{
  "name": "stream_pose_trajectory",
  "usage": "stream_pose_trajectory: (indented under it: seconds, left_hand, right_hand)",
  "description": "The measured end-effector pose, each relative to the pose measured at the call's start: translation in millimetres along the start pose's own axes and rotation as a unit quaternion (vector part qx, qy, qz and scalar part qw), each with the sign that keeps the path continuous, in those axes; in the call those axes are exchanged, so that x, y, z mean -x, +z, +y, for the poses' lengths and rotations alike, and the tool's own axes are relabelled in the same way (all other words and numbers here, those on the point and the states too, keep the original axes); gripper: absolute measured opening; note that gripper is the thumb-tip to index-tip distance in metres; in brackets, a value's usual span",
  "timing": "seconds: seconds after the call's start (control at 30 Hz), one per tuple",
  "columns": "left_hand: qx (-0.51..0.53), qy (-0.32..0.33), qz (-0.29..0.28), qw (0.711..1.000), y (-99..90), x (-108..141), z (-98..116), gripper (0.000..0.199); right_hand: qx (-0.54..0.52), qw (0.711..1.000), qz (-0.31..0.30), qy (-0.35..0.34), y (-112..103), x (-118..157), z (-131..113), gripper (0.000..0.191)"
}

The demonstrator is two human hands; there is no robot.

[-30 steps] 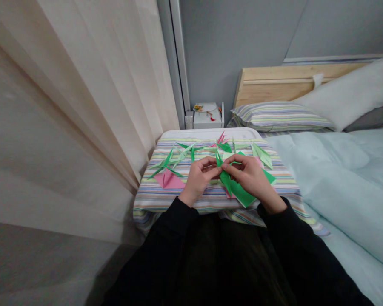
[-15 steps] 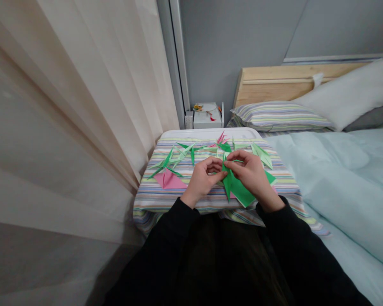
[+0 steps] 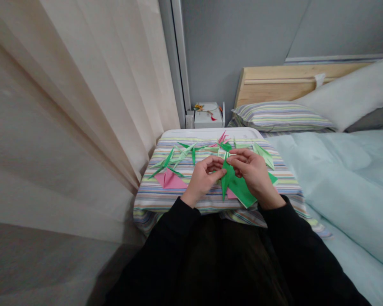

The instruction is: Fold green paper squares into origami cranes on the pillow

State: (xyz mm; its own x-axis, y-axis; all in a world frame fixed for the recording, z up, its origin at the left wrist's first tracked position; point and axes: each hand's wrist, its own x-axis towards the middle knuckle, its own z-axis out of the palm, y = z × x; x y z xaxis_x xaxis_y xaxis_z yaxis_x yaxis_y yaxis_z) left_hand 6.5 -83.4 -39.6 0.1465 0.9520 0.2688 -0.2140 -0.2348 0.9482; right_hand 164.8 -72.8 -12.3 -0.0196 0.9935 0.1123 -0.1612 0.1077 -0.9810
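Now the green origami paper [image 3: 238,189] lies flatter, near the front edge of the striped cushion [image 3: 153,199]. The right hand [image 3: 253,176] pinches it at the upper fold, and the left hand [image 3: 204,178] has closed in, curled against its left side, grip unclear.

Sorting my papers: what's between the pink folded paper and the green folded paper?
The left hand lies between them, in the head view.
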Motion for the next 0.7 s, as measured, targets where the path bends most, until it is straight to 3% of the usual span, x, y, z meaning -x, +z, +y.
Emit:
stream_pose_trajectory:
  seconds: [0.27, 0.43, 0.7]
  left_hand:
    - [0.000, -0.022, -0.013, 1.000, 0.8, 0.4, -0.6, 0.031]
    - [0.029, -0.037, -0.001, 0.999, 0.0, 1.8, 1.3, 0.030]
    - [0.078, -0.035, 0.008, 0.996, -3.5, -1.1, -2.4, 0.029]
  right_hand:
    - [-0.017, 0.997, 0.067, -0.042, -0.6, -6.3, -2.9, 0.038]
    - [-0.020, 0.995, 0.078, -0.056, 0.5, -6.8, -3.2, 0.039]
    - [0.022, 0.997, -0.064, -0.038, -2.9, 1.0, -2.9, 0.027]
